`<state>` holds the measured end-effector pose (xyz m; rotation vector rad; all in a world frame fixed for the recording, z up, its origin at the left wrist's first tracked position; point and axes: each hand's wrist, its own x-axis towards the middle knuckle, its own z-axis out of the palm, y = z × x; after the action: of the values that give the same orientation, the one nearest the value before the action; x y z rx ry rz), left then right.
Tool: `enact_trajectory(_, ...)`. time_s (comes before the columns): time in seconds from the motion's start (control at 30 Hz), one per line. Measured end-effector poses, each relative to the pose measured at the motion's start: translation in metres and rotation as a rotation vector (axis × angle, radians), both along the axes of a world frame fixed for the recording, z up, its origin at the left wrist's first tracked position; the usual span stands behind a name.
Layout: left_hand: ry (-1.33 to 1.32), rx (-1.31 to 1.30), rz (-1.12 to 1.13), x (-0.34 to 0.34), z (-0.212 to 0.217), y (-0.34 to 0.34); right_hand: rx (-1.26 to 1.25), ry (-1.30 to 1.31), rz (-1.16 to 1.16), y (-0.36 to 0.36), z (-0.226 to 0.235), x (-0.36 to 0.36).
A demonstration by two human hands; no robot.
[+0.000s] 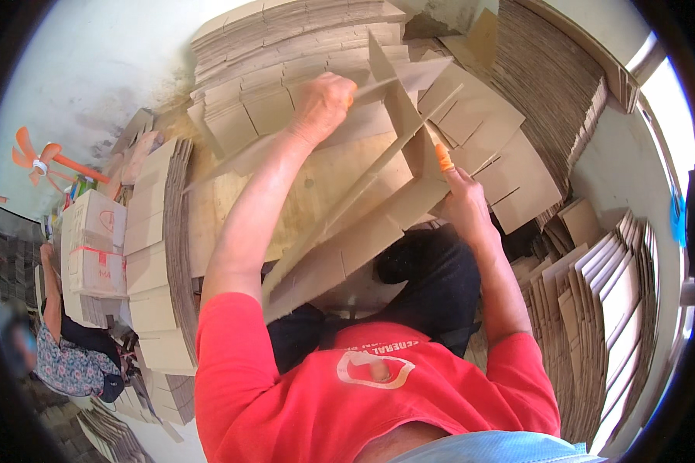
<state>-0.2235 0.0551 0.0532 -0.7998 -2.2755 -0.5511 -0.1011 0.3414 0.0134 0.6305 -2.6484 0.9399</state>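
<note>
Right grip (pixel 465 199), right of centre: partly curled, orange-covered digit (pixel 444 157) extended against crossed cardboard strips (pixel 363 238); cannot tell whether it pinches. Left grip (pixel 326 108), upper centre: clenched at the far strip (pixel 235 161). Left fingertips mostly hidden. Crossing lies between grips; near strip slants to lower centre.

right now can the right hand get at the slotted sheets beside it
Probably yes: the slotted sheets lie beside the right hand, unblocked, though it seems to hold the crossed cardboard.
</note>
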Motion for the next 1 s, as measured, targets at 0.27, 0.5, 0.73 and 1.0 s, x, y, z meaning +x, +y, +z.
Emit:
enact_trajectory(0.27, -0.191, -0.003, 0.068, 0.022, 0.026, -0.026, 0.015, 0.104, 0.01, 0.016, 0.036, -0.022)
enact_trajectory(0.5, -0.479, -0.19, -0.176, 0.183, 0.054, 0.001, 0.231, -0.056, 0.089, 0.032, 0.03, -0.039)
enact_trajectory(0.73, -0.782, -0.383, -0.054, 0.279, -0.048, -0.018, 0.066, -0.183, 0.1, 0.036, 0.016, -0.066)
enact_trajectory(1.0, -0.37, -0.238, 0.358, 0.215, -0.028, -0.071, 0.093, -0.215, 0.172, 0.041, -0.001, -0.076)
